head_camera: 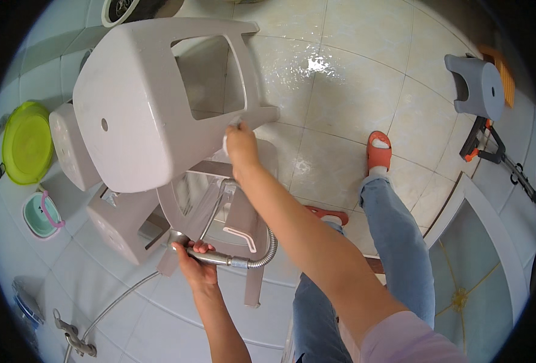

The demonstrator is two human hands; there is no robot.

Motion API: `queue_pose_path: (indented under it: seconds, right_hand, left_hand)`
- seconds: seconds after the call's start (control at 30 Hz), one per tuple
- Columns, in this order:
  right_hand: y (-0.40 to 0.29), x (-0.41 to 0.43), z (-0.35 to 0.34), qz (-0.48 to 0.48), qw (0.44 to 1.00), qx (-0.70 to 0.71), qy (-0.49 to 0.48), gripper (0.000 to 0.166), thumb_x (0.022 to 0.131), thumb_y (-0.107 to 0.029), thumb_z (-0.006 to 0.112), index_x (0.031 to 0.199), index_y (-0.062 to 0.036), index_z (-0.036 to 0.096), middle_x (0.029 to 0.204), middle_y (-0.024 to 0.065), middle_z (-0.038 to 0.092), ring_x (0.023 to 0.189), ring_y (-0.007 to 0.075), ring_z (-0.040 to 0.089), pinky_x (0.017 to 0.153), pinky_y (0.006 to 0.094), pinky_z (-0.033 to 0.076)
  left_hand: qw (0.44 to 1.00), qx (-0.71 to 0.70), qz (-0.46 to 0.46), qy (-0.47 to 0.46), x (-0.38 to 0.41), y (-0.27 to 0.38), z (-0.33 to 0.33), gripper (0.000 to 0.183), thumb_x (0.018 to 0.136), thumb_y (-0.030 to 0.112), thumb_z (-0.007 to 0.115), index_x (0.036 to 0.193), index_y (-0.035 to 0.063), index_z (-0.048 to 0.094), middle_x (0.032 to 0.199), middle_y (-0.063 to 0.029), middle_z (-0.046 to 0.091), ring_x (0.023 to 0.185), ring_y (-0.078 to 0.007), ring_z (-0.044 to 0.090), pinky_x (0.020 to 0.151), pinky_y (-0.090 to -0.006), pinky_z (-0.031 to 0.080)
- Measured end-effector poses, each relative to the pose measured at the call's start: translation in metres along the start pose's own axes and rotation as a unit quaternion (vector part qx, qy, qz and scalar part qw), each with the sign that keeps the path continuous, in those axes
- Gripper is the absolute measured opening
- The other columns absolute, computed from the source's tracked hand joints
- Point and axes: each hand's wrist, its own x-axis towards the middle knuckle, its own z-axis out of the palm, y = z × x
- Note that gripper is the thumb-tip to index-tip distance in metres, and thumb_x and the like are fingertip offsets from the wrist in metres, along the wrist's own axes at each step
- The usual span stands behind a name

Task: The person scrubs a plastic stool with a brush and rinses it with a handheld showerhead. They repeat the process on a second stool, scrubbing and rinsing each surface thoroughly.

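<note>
My left hand [199,263] grips the metal handle of a handheld shower head [209,256], low in front of me. Its ribbed metal hose [270,249] loops to the right and back under my right forearm. A large pale pink plastic stool [118,104], wet on its surface, stands nearest to my right hand [243,145]. That hand is closed around a small white thing [225,144], mostly hidden by the fingers, against the stool's side by a leg. More pale plastic stools [125,227] lie tipped beneath and beside the large one.
A green basin [27,143] and a small teal bucket [41,215] are at the left. The wall tap [75,338] is lower left. Wet tiles [313,90] cover the floor. A grey stool [481,86], a mop [495,145] and a framed glass door [476,258] stand right.
</note>
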Motion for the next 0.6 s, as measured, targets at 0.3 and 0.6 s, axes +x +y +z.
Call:
queue_pose_path:
  seconds: [0.3,0.6]
  right_hand:
    - [0.01,0.021,-0.021,0.127,0.972,0.192,0.043,0.029,0.079,-0.021,0.043,0.101,-0.0025,0.047,0.099,0.0102,0.05,0.093,0.0226,0.047,0.078,0.0366,0.039]
    - [0.007,-0.007,-0.019,0.104,0.984,0.142,-0.035,0.029,0.08,-0.016,0.045,0.103,0.0015,0.043,0.104,0.016,0.048,0.088,0.0265,0.053,0.067,0.0405,0.048]
  left_hand:
    - [0.999,-0.035,-0.019,-0.003,0.0,0.003,-0.009,0.041,0.08,0.049,0.045,0.072,0.009,0.039,0.057,0.0003,0.038,0.053,-0.0114,0.04,0.058,-0.0277,0.038]
    - [0.999,-0.033,-0.013,-0.001,0.001,-0.002,-0.014,0.04,0.082,0.047,0.044,0.073,0.0084,0.039,0.058,0.0005,0.037,0.054,-0.0113,0.04,0.058,-0.0277,0.039]
